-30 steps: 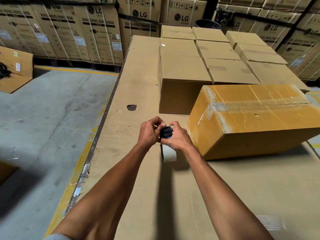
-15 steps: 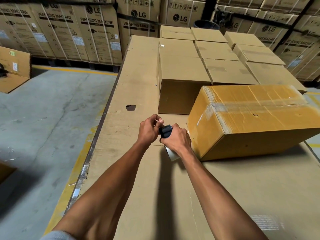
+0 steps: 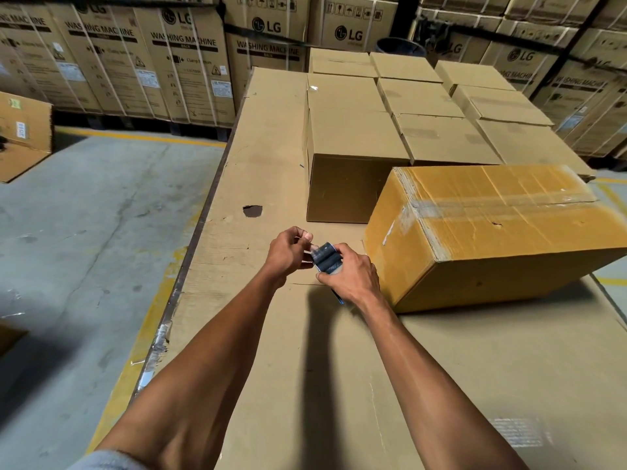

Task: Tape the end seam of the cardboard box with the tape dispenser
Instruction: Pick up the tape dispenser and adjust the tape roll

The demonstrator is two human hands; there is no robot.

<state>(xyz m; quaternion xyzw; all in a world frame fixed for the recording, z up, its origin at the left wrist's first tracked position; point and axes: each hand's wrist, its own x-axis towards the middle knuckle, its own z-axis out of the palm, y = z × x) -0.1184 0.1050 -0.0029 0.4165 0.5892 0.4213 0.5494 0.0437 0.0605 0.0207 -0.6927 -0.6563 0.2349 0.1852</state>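
An orange-brown cardboard box (image 3: 509, 232) lies on its side on the table's right half, its left end face (image 3: 393, 239) turned toward my hands. Old clear tape runs along its top seam. My right hand (image 3: 353, 278) grips the dark tape dispenser (image 3: 325, 257) just left of that end face; the serrated blade points up and away. Pinched fingers of my left hand (image 3: 288, 251) hold the free tape end at the dispenser's blade. Most of the tape roll is hidden under my right hand.
The work surface is a cardboard-covered table (image 3: 271, 368) with a small hole (image 3: 252, 211). Several closed plain boxes (image 3: 353, 147) are packed in rows behind the task box. Stacked washing-machine cartons (image 3: 176, 62) line the back wall. Concrete floor (image 3: 84, 232) drops off to the left.
My right hand has tilted the dispenser so the roll that showed below it is hidden. Both hands stay close together left of the box.
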